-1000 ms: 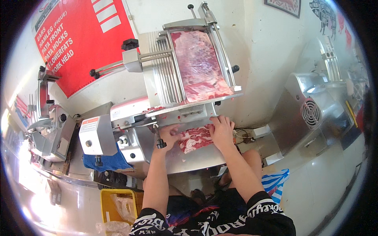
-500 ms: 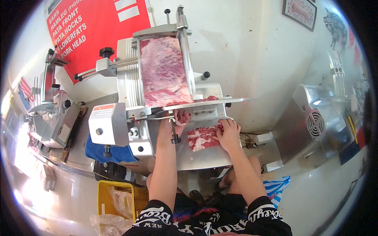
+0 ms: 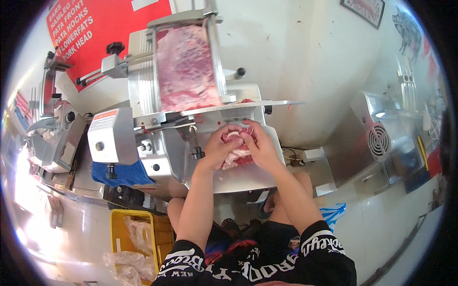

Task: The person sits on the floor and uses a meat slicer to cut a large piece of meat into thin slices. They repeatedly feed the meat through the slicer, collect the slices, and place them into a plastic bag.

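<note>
On the steel tray (image 3: 231, 183) of a meat slicer, my left hand (image 3: 224, 145) and my right hand (image 3: 256, 146) meet, fingers curled round sliced red-and-white meat (image 3: 237, 159). My thumbs press toward each other on a bunched piece, and more slices show under my hands. Above them, a large slab of marbled meat (image 3: 185, 66) lies on the slicer's carriage (image 3: 213, 59), beside a ridged plate. A black-knobbed lever (image 3: 197, 152) stands just left of my left hand. A few red scraps stick to the machine.
A control housing (image 3: 109, 136) with a blue cloth (image 3: 119, 174) under it is left of the tray. More machines stand at far left (image 3: 64, 138) and right (image 3: 377, 133). A yellow bin (image 3: 150, 238) holding plastic bags is at lower left; a wall (image 3: 296, 62) rises behind.
My hands have come together, the left bringing a bunched slice from beside the lever onto the slices on the tray. The carriage with the slab moved leftward earlier. My view has shifted slightly.
</note>
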Motion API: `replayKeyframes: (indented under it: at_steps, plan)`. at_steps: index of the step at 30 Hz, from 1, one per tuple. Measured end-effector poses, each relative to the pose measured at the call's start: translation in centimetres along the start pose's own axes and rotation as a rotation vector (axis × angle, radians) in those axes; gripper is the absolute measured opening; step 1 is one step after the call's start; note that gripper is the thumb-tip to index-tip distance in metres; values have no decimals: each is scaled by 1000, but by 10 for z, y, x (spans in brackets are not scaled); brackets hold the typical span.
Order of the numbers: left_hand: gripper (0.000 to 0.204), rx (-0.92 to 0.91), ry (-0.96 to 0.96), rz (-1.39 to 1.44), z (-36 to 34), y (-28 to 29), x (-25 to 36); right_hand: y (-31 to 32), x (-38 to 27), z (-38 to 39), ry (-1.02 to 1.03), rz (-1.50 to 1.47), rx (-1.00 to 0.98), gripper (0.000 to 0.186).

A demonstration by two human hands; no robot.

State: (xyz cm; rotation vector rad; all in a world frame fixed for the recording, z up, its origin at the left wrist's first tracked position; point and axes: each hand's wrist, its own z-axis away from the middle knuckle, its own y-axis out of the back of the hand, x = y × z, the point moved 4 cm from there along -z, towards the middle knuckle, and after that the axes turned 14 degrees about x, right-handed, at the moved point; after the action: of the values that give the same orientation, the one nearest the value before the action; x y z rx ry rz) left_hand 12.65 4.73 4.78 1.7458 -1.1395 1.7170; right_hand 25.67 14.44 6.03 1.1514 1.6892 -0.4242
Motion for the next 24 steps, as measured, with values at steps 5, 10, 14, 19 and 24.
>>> replayKeyframes:
  at_steps: [5, 10, 14, 19, 24]
  plan:
    - [45, 103, -162, -831, -7, 29, 3, 28, 49, -4, 227, 570, 141, 37]
    - [45, 272, -125, -773, -15, 70, 1, 20, 26, 5, 477, 666, 121, 38]
    - [38, 408, 168, 546, -31, 72, 13, -4, 33, 19, 541, 606, -102, 43]
    - [32, 400, 310, 964, -45, 58, 19, -3, 35, 19, 503, 612, -154, 46]
    - [22, 533, 385, 935, -50, 70, -9, -3, 33, 20, 505, 614, -157, 46]
